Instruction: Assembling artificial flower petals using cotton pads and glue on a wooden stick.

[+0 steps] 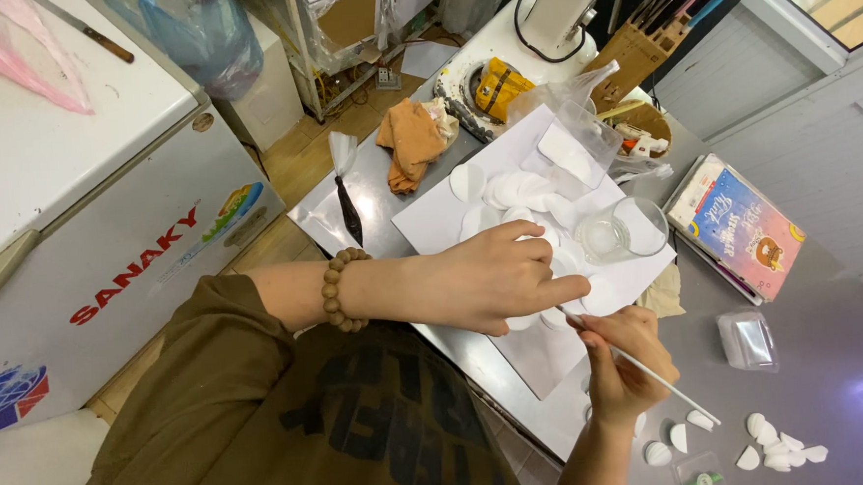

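Observation:
My left hand (497, 273), with a wooden bead bracelet (338, 290) at the wrist, lies palm down on a white sheet (450, 222) and presses a flat white round disc (602, 295) with its fingers. My right hand (623, 360) grips a thin white stick (655, 373), its tip touching the disc under my left fingers. Several more white discs (508, 191) lie spread over the sheet. A clear glass (626, 230) stands just beyond my left hand.
Folded white pieces (782, 448) lie at the lower right of the metal counter (841, 349). A colourful box (741, 226), a clear plastic bag (582, 116), an orange cloth (414, 140), a dark piping bag (348, 206) and a white chest freezer (75, 192) surround the sheet.

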